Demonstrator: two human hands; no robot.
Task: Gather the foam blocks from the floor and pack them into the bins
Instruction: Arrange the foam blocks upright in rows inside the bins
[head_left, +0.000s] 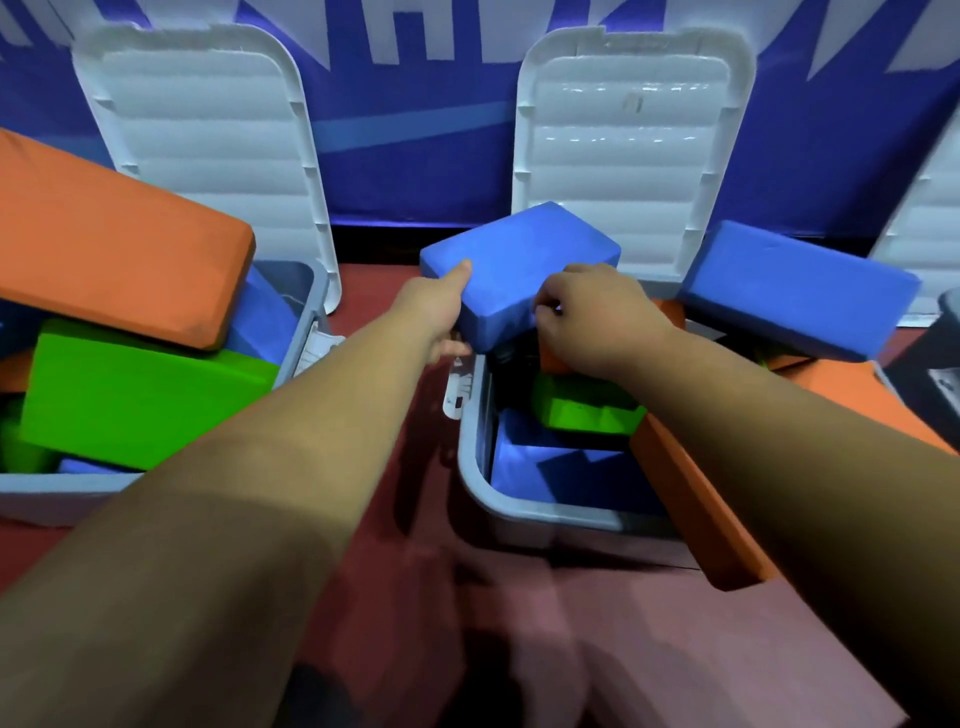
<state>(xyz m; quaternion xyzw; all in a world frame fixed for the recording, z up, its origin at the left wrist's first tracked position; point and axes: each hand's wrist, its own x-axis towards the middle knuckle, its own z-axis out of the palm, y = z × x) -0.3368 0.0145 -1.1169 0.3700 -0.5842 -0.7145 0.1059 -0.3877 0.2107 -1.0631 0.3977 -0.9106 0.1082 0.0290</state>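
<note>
Above bin (524, 506): blue block (519, 249) gripped at side by left hand (436, 312), near corner pinched by right hand (592, 317).

Dim, saturated indoor light, glare streaks on the right white lid (631, 156), deep shadow inside the bin (519, 506) below it, soft shadows on the red floor (415, 467), wide-angle bowing at the edges, near forearms (270, 493) and lower floor blurred.

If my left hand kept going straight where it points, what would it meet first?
The blue rectangular foam block: the left hand grips its near-left edge. Beyond it, probably the upright white ribbed plastic lid, though depth is unclear.
</note>
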